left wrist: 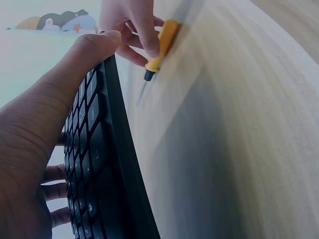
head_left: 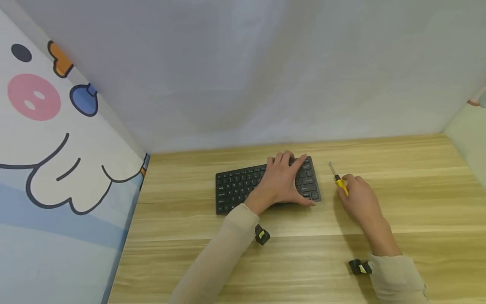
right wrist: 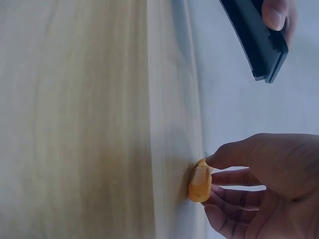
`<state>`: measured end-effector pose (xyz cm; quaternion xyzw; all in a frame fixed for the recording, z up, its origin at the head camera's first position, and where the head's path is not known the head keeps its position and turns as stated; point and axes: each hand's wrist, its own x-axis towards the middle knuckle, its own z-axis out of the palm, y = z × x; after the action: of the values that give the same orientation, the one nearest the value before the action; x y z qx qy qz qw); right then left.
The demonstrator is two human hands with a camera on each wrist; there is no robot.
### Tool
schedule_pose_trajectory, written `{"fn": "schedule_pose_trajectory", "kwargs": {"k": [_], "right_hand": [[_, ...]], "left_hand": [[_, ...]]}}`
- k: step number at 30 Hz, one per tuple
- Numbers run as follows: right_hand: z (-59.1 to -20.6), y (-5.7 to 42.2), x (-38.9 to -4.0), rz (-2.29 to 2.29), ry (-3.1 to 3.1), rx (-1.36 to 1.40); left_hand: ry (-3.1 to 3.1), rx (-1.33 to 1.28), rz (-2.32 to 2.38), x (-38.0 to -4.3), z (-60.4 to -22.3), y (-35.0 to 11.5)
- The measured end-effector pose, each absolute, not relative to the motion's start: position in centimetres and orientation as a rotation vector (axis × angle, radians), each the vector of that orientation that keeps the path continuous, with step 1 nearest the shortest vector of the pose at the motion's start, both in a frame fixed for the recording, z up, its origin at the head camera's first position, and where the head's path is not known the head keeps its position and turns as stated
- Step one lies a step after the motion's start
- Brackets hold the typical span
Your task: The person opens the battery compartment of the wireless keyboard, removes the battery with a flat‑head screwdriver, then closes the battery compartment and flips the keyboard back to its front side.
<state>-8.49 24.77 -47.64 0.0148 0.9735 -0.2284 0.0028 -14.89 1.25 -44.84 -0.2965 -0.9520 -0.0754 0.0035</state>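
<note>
My left hand (head_left: 280, 181) spans a black keyboard (head_left: 236, 190), thumb on the near edge and fingers over the far edge. In the right wrist view the keyboard (right wrist: 256, 42) is held above the table, and a shadow falls below it in the left wrist view. To its right, my right hand (head_left: 360, 200) pinches the yellow handle of a screwdriver (head_left: 342, 187) between thumb and fingers. The metal shaft points toward the back wall. Seen from the right wrist, the handle (right wrist: 200, 183) is low at the table surface, with the fingertips partly behind it.
The wooden table (head_left: 303, 261) meets a pale grey wall (head_left: 265, 84) just behind the keyboard. A panel with cartoon prints (head_left: 68, 169) borders the left side. A small black device (head_left: 262, 234) is worn at the left wrist, another (head_left: 358, 267) at the right.
</note>
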Motion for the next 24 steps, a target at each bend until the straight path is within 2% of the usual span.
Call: {"fn": "schedule_pose_trajectory", "kwargs": {"k": [24], "right_hand": [[-47.4, 24.7, -8.2, -0.725, 3.066, 0.033]], "left_hand": [[-2.92, -0.887, -0.368, -14.0, -41.5, 0.0]]}}
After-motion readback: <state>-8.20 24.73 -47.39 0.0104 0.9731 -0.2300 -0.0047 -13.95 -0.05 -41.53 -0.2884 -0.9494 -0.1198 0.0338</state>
